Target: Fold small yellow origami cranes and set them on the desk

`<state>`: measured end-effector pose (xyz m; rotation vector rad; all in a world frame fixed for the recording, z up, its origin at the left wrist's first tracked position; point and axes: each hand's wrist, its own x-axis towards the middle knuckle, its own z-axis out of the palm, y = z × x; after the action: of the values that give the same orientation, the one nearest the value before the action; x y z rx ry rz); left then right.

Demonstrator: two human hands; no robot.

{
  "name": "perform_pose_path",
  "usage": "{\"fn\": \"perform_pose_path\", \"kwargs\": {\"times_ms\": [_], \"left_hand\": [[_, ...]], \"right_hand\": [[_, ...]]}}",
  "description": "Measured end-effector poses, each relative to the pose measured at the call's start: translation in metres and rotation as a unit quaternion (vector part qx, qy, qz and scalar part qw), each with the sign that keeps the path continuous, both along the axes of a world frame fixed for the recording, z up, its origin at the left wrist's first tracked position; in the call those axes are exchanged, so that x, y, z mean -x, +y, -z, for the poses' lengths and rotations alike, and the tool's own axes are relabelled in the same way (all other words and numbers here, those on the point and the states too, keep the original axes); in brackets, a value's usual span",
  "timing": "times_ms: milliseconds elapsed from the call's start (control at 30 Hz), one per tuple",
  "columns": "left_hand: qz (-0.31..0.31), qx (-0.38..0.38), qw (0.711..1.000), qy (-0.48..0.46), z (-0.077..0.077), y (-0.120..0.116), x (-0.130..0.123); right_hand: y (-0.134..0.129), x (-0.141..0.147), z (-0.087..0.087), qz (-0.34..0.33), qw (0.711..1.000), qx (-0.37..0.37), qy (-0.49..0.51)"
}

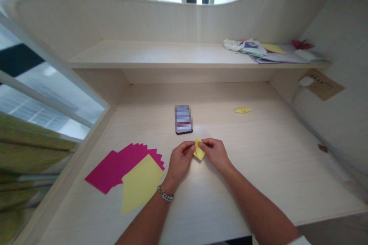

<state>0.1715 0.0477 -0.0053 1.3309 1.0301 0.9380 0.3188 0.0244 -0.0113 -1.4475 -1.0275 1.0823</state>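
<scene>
Yellow folded paper | located over desk, between left hand and right hand, on near side of phone | long axis pointed roughly away from body | left edge pinched by left hand, far right part by right | neither hand nearer | contact with desk: cannot be told

On the pale, faintly grained tabletop, magenta sheets are fanned out at the left and partly covered by a yellow sheet. A phone is laid near the middle; farther right, a small folded yellow paper is placed. On the raised shelf, loose papers are piled toward the right.
</scene>
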Motion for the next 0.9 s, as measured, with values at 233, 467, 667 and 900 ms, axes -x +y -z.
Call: {"fn": "perform_pose_path", "kwargs": {"times_ms": [233,467,667,900], "left_hand": [[0.032,0.029,0.997,-0.069,0.005,-0.001,-0.001],[-0.015,0.111,0.986,-0.122,0.013,0.002,-0.003],[-0.009,0.135,0.982,-0.13,0.014,0.002,-0.003],[-0.012,0.119,0.989,-0.083,0.015,0.003,-0.001]], "right_hand": [[-0.001,0.004,-0.001,0.011,1.0,-0.011,0.025],[0.0,0.001,0.004,-0.029,0.998,-0.001,0.064],[-0.001,0.0,0.007,-0.016,1.0,-0.003,0.002],[-0.003,0.0,-0.001,-0.03,0.997,-0.01,-0.064]]}}
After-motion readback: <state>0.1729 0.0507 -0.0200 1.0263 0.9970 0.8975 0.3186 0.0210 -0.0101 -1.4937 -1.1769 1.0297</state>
